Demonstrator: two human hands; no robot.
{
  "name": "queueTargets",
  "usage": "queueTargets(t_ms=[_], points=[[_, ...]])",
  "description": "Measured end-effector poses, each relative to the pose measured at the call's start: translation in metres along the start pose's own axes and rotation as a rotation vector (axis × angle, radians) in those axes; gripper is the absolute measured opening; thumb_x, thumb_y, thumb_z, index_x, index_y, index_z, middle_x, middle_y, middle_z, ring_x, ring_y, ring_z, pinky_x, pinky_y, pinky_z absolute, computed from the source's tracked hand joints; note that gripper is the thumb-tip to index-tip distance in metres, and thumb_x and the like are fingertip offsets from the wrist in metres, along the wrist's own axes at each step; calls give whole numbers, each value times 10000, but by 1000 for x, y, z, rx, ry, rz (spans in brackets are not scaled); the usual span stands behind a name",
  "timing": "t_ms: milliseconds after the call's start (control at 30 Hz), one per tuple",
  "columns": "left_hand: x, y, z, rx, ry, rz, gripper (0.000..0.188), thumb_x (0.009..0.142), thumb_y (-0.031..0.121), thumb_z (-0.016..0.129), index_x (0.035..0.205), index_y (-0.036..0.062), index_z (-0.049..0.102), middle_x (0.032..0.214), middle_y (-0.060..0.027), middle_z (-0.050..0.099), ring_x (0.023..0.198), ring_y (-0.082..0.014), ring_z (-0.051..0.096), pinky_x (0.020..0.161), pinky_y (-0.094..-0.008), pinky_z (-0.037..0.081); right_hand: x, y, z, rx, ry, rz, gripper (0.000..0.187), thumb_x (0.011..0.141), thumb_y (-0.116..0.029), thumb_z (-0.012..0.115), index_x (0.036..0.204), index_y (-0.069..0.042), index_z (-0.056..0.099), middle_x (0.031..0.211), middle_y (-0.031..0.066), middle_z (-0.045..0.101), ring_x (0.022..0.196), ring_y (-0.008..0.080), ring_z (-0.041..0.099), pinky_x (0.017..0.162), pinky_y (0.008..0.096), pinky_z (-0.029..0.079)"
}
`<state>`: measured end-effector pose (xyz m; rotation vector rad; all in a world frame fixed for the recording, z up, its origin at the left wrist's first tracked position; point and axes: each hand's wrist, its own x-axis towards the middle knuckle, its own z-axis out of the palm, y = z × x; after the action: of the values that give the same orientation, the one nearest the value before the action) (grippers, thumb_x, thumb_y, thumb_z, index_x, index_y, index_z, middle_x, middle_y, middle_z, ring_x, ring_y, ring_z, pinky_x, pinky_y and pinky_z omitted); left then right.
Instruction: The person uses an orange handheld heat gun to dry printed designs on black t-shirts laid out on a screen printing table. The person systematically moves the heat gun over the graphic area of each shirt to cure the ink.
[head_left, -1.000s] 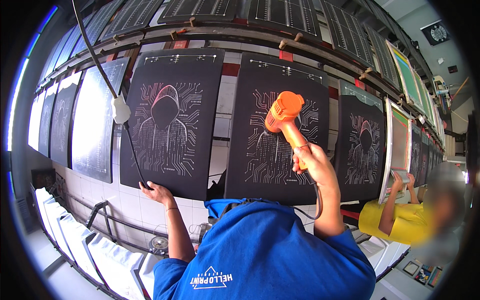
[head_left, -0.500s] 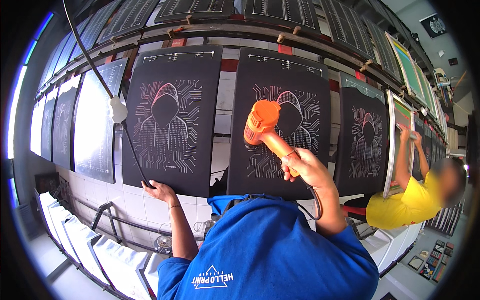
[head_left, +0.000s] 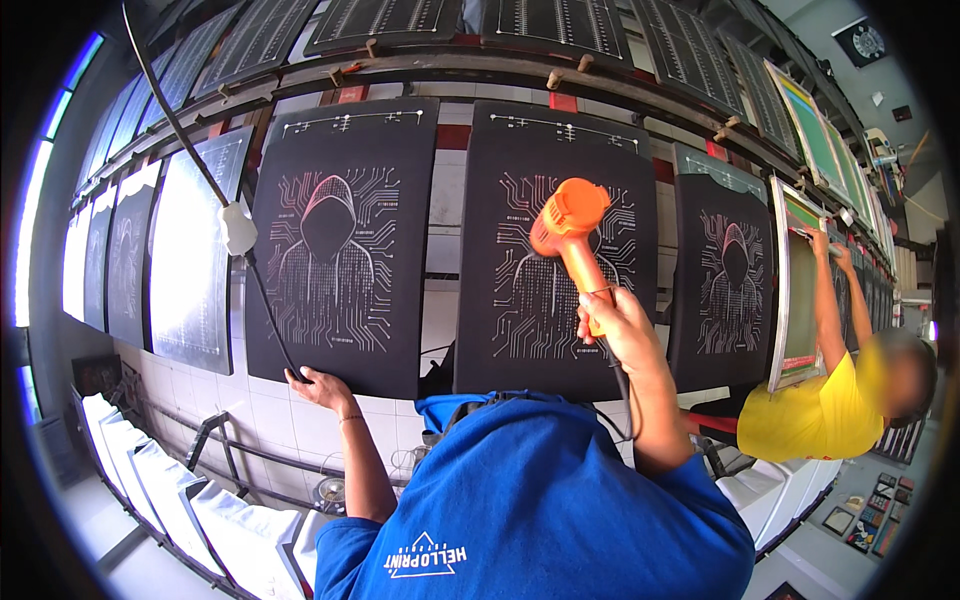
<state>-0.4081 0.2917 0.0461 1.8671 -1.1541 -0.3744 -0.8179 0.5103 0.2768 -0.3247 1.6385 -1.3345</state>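
My right hand (head_left: 622,328) is wrapped round the handle of an orange heat gun (head_left: 574,218). The gun is held over a black printed shirt (head_left: 482,350) on a flat board, covering part of its hooded-figure print. To the left, my left hand (head_left: 322,390) is closed round a black cable (head_left: 268,308) at the lower edge of another black shirt (head_left: 392,355) with the same print. That cable runs up to a white connector (head_left: 237,229), from which a thicker cord rises. A second cord hangs from the gun's handle along my right forearm.
A third printed black shirt (head_left: 728,365) lies on a board to the right. Beyond it a co-worker in a yellow shirt (head_left: 805,415) grips a framed screen (head_left: 797,370). A bare shiny board (head_left: 190,320) is at left. A long rail (head_left: 470,62) runs behind, with more boards past it.
The heat gun has moved right and slightly up over the print in my right hand. My left hand stays nearly where it was. The co-worker's hands have shifted right at the framed screen.
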Motion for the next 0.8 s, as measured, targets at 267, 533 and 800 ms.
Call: queueTargets(t_ms=[267, 533, 800], points=[[1, 1, 1, 17, 1, -29, 508, 1008, 277, 435, 1411, -31, 403, 1432, -236, 424, 1322, -383, 399, 1111, -455, 314, -4, 2, -2, -1, -2, -23, 318, 931, -311, 642, 1012, -12, 569, 771, 19, 593, 633, 97, 599, 548, 232, 485], [-2, 3, -2, 56, 3, -15, 504, 1010, 288, 424, 1415, -12, 408, 1429, -230, 429, 1313, -389, 405, 1107, -460, 318, -13, 2, -5, -6, -54, 14, 326, 933, -331, 637, 1008, -21, 569, 774, 15, 595, 643, 94, 610, 556, 235, 488], [-2, 3, -4, 49, -1, -32, 507, 1007, 287, 422, 1413, -16, 410, 1440, -232, 416, 1322, -389, 392, 1112, -466, 305, -26, -1, -8, 12, -102, 74, 292, 934, -299, 637, 977, -18, 572, 771, 16, 593, 638, 90, 604, 553, 226, 484]])
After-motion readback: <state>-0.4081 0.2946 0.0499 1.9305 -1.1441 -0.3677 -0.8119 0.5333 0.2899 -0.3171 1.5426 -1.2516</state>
